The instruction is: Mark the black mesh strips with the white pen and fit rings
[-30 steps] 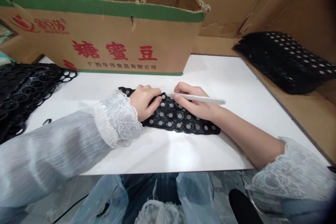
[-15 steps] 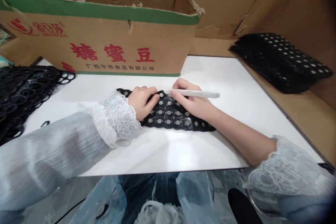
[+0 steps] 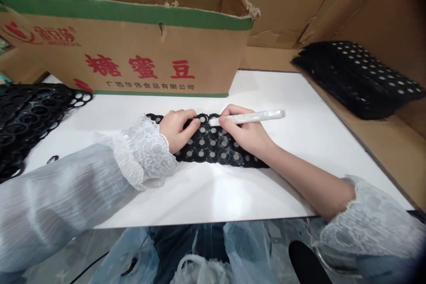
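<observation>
A black plastic strip with rows of round cells (image 3: 213, 146) lies flat on the white board (image 3: 206, 195) in the middle of the view. My left hand (image 3: 176, 128) rests on the strip's left part, fingers curled and pressing down on it. My right hand (image 3: 244, 133) is closed around a white stick-like tool (image 3: 248, 117), its tip touching the strip's far edge between the two hands. Both forearms wear pale lace-cuffed sleeves.
A large open cardboard box with a green band and red print (image 3: 133, 49) stands behind the strip. A heap of black ring mesh (image 3: 29, 120) lies at the left. A stack of black perforated trays (image 3: 362, 77) sits at the right on cardboard.
The white tool's free end has lifted a little and tilted up to the right. Both hands stay on the strip, which sits slightly further left in the view.
</observation>
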### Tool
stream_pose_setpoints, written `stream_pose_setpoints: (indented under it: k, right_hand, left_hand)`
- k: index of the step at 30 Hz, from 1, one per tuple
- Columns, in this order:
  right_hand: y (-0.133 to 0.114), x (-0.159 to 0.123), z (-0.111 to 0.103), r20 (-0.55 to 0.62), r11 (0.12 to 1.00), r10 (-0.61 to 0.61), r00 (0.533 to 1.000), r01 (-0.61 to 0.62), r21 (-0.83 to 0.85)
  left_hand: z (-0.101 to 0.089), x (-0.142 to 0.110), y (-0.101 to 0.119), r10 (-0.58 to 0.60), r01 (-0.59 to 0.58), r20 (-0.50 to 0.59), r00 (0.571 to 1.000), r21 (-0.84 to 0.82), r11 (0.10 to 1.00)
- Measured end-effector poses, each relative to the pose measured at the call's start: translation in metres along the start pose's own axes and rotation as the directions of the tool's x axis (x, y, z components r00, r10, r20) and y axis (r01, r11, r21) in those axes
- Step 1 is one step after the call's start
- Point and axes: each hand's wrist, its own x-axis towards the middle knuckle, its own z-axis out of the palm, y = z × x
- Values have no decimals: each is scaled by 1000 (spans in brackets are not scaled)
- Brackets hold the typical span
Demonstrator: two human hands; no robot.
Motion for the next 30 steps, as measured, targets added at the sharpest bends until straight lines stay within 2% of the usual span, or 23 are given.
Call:
stream_pose_setpoints:
  k: [6,11,13,17,23,26,30]
  right_hand:
    - [1,0,1,-15,1000,15,1000,-16,-4]
    - [-1,0,6,-29,990,-110,993,107,-93]
    - [-3,-1,9,-47,986,-120,992,113,-120]
    - [-3,-3,15,-115,995,-50,992,40,-90]
    - [2,-2,18,-135,997,64,989,-58,47]
    - [2,-4,21,-169,999,13,986,-18,-27]
    - [0,-6,27,-141,953,-158,977,113,-283]
  left_hand:
    - [2,0,0,22,-22,-28,999,20,1000]
    - [1,0,0,-2,2,-25,1000,5,1000]
    - [0,-1,0,-6,6,-34,999,7,1000]
    - [0,-1,1,9,-8,-62,998,17,1000]
    - [2,1,1,-22,20,-21,1000,-69,997]
    - [2,0,3,-59,57,-10,998,-104,993]
    - [4,-6,11,-76,74,-55,996,-37,997]
